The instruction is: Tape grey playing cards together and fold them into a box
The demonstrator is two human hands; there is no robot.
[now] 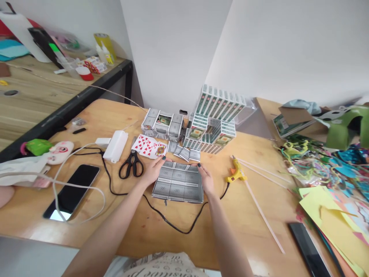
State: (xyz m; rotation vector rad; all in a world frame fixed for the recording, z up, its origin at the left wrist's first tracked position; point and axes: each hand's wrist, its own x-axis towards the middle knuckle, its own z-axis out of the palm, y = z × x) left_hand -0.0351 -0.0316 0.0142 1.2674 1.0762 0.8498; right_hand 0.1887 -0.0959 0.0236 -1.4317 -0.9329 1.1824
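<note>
A shallow open box made of grey-backed playing cards (178, 184) is held between my two hands above the table. My left hand (152, 171) grips its far left corner, fingers closed on the edge. On the far right corner, my right hand (205, 179) pinches the wall with its thumb on top. Just beyond the box lie face-up playing cards (149, 146) and some folded grey cards (184, 151). Black-handled scissors (131, 165) rest left of my left hand. To the right of my right hand is a yellow glue gun (236, 171).
Behind stand a grey card structure (162, 124) and stacked green card boxes (213, 119). Clear glue sticks (265, 217) lie to the right. A black cable (173, 227) loops in front of the box. A phone (73, 192) and white power strip (115, 146) are left.
</note>
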